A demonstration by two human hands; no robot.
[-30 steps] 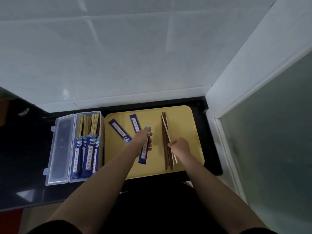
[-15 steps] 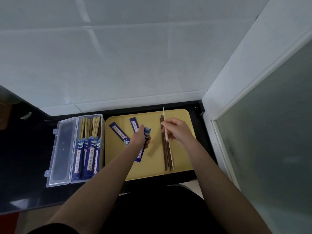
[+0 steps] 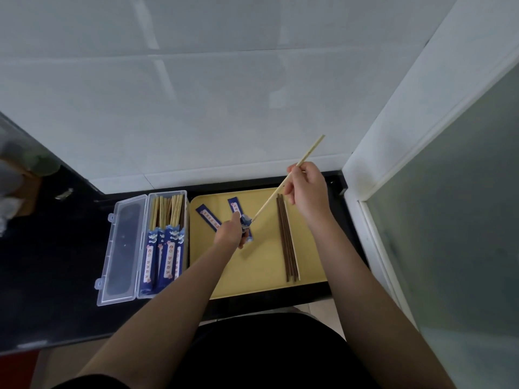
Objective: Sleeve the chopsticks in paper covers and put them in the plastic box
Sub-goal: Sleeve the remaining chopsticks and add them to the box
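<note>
My right hand (image 3: 307, 189) grips a pale chopstick (image 3: 271, 198) held on a slant, its lower tip at the mouth of a blue paper cover (image 3: 245, 227). My left hand (image 3: 229, 234) holds that cover above the yellow tray (image 3: 261, 279). Two more blue covers (image 3: 209, 217) lie flat at the tray's far left. Dark brown chopsticks (image 3: 286, 240) and one pale one lie along the tray's right side. The clear plastic box (image 3: 165, 242) stands left of the tray, lid open, with several sleeved chopsticks inside.
The box lid (image 3: 122, 248) lies flat to the left on the black counter (image 3: 50, 276). A white tiled wall (image 3: 196, 94) rises behind. A white frame with frosted glass (image 3: 449, 220) closes the right side. Blurred items (image 3: 16, 178) sit far left.
My right hand lifted the pale chopstick off the tray, swung it to a slant and brought its tip to the cover. My left hand raised the cover off the tray.
</note>
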